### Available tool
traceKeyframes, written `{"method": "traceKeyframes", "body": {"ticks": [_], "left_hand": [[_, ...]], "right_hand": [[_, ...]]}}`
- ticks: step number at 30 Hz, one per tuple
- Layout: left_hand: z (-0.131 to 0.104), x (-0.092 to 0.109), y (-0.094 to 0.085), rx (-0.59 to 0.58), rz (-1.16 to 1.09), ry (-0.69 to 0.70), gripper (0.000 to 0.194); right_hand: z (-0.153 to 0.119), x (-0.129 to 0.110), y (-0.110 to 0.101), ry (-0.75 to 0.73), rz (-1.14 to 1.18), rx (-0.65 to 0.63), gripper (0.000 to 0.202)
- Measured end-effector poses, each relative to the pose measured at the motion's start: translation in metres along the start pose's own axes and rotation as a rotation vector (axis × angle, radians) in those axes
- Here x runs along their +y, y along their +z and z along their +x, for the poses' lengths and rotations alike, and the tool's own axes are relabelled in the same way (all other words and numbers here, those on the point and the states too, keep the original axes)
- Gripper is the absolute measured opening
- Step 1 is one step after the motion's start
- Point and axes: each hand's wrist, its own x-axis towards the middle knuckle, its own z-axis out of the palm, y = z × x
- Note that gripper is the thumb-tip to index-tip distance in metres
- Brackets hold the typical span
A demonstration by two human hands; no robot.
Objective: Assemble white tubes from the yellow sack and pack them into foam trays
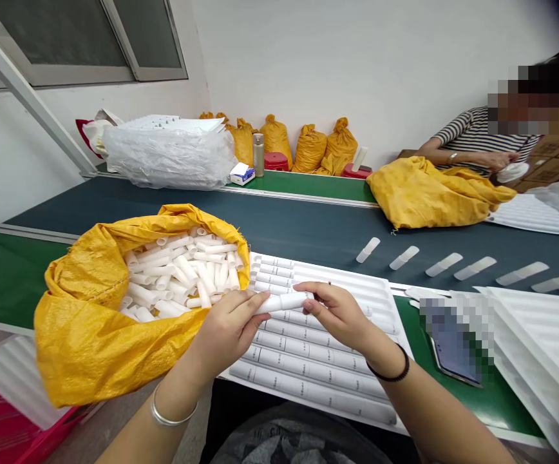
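The left hand (226, 325) and right hand (336, 316) pinch opposite ends of one white tube (282, 303) above a grooved tray (357, 283), rows nearer the body holding printed tubes (308, 388), grooves beyond the right hand bare, loose sleeves (183, 270) heaped in the yellow sack (84, 322) leftward.

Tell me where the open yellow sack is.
In the head view, the open yellow sack sits on the left, beside the left hand and the tray of tubes.
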Motion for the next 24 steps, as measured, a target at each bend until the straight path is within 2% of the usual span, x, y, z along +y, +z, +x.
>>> {"method": "traceKeyframes", "body": {"ticks": [4,8,10,13,15,17,19,20,22,24], "left_hand": [[0.002,0.002,0.006,0.075,0.092,0.114,0.043],[-0.002,0.004,0.014,0.096,0.096,0.094,0.041],[-0.010,0.002,0.020,0.024,0.084,0.106,0.040],[-0.021,-0.008,0.025,-0.176,0.113,0.081,0.048],[-0.026,-0.022,0.020,-0.261,0.207,-0.066,0.063],[-0.028,-0.043,0.007,-0.254,0.344,-0.328,0.070],[-0.031,-0.067,-0.011,-0.262,0.462,-0.598,0.053],[-0.033,-0.079,-0.020,-0.322,0.496,-0.703,0.046],[-0.039,-0.098,-0.030,-0.484,0.493,-0.825,0.039],[-0.045,-0.108,-0.032,-0.633,0.447,-0.865,0.034]], "right_hand": [[-0.001,0.000,0.009,0.135,0.182,-0.099,0.027],[-0.005,-0.001,0.016,0.163,0.252,-0.105,0.027],[-0.007,0.000,0.019,0.168,0.225,-0.223,0.025],[-0.005,0.011,0.023,0.069,-0.054,-0.379,0.019],[0.004,0.027,0.020,0.082,-0.280,-0.324,0.020],[0.020,0.050,0.008,0.220,-0.433,-0.168,0.023],[0.037,0.078,-0.013,0.394,-0.517,-0.002,0.027],[0.045,0.092,-0.026,0.468,-0.544,0.062,0.028],[0.056,0.119,-0.049,0.617,-0.581,0.131,0.030],[0.061,0.140,-0.065,0.746,-0.590,0.136,0.030]]}}
